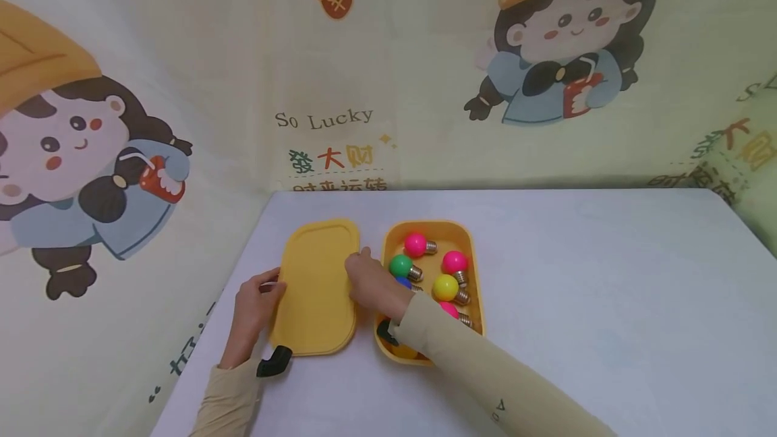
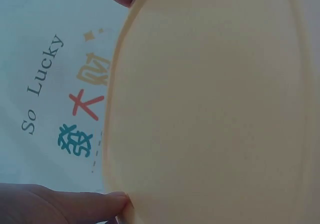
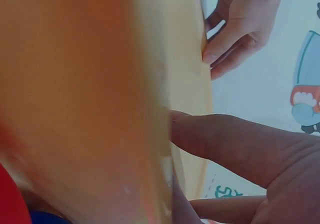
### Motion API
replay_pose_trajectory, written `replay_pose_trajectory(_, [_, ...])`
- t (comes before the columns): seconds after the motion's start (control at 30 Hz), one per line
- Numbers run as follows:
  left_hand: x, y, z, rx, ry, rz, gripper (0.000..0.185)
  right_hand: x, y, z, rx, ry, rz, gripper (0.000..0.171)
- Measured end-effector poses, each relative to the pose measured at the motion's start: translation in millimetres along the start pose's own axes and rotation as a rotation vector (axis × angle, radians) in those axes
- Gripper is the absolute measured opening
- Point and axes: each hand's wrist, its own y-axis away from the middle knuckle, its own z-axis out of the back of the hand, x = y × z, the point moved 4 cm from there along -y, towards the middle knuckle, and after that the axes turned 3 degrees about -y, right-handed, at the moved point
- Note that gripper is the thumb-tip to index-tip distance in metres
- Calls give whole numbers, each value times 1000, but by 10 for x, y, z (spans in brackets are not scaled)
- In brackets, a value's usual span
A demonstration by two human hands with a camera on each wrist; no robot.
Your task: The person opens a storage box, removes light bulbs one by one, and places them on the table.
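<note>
The flat yellow plastic lid [image 1: 317, 286] lies on the white table [image 1: 607, 288], just left of the open yellow plastic box [image 1: 476, 268] of coloured toy bulbs [image 1: 446, 286]. The left hand [image 1: 251, 309] pinches its left edge, the right hand [image 1: 373, 282] its right edge, fingers curled onto the rim. Judging by this, the box is uncovered and the lid not yet on it.

walls: cartoon-girl backdrop [image 1: 121, 154] | furniture: white table [image 1: 607, 288] | light: soft, even
</note>
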Motion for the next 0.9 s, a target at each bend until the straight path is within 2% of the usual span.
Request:
replay_pose_trajectory(0.2, [10, -32, -4, -15, -35, -11, 43, -5, -47, -10, 11, 38, -2, 11])
replay_pose_trajectory(0.4, [29, -47, 0, -22, -65, -14, 42, -24, -65, -19, 103, 0, -48, 12])
replay_pose_trajectory(0.5, [65, -33, 28, -14, -71, -1, 42, 11, -82, -42, 127, 23, -27, 15])
replay_pose_trajectory(0.67, [113, -2, 69, -54, -125, 10, 39, 54, -92, -67, 123, 35, 32, 16])
replay_pose_trajectory(0.8, [95, -12, 50, -61, -128, -11, 38, 10, -101, -68, 118, 9, 7, 15])
replay_pose_trajectory(0.9, [65, -31, 0, -50, -111, -3, 38, -54, -95, -49, 111, 4, -6, 8])
